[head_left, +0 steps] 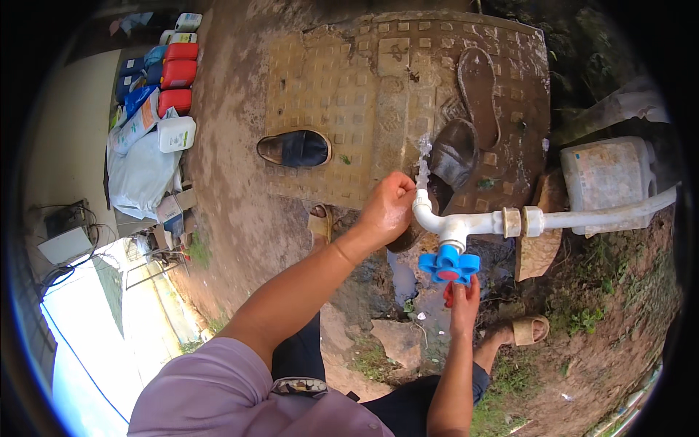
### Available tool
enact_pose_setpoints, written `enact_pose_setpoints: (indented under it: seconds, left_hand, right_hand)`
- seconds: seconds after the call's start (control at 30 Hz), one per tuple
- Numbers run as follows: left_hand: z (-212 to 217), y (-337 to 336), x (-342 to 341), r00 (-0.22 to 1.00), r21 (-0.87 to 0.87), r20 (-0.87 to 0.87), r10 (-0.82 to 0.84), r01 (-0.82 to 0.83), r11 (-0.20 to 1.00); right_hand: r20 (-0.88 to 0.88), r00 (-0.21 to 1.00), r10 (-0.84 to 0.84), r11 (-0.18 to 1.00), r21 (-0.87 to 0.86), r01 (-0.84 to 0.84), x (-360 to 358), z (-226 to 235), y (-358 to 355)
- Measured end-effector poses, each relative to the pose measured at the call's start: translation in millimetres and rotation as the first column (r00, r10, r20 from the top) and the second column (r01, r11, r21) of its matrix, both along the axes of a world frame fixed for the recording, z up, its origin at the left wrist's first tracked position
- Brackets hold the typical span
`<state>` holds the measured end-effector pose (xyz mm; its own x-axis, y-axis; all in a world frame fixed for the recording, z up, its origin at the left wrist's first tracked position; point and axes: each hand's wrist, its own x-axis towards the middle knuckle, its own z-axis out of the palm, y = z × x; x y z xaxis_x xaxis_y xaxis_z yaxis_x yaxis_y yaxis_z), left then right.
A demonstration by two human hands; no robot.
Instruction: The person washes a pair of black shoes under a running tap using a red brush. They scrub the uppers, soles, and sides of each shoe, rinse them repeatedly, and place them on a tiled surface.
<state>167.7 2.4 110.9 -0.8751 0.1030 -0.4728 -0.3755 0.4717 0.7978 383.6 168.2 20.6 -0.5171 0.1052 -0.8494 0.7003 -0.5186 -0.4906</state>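
Our left hand (386, 207) is curled by the spout (424, 206), any hold on the wet sandal (454, 154) beneath hidden; our right hand (464, 302) bends at the blue knob (448, 264), grip unclear. Wet fingers could slip, and the spout blocks a straight lift; beyond, a brown sole (479, 95) and black shoe (302, 148) lie on the slab (349, 95).

White spout (430, 218) hides part of the dark sandal (454, 154)

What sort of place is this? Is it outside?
Yes, it's outside, probably a washing spot in a yard. Water runs from a white tap with a blue handle, and there's a wet, patterned slab with bare earth beside it.
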Motion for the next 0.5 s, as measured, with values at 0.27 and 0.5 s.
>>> enact_pose_setpoints:
  seconds: [0.27, 0.5]
  left_hand:
    - [45, 28, -74, 0.939, 0.157, -0.287, 0.189, -0.148, 0.976]
    - [-9, 65, -142, 0.803, 0.342, -0.526, 0.279, -0.100, 0.934]
  right_hand:
    - [-0.002, 1.000, 0.024, 1.000, -0.020, -0.024, 1, -9, -1]
    - [0.053, 0.976, 0.210, 0.976, 0.048, -0.212, 11, -22, -7]
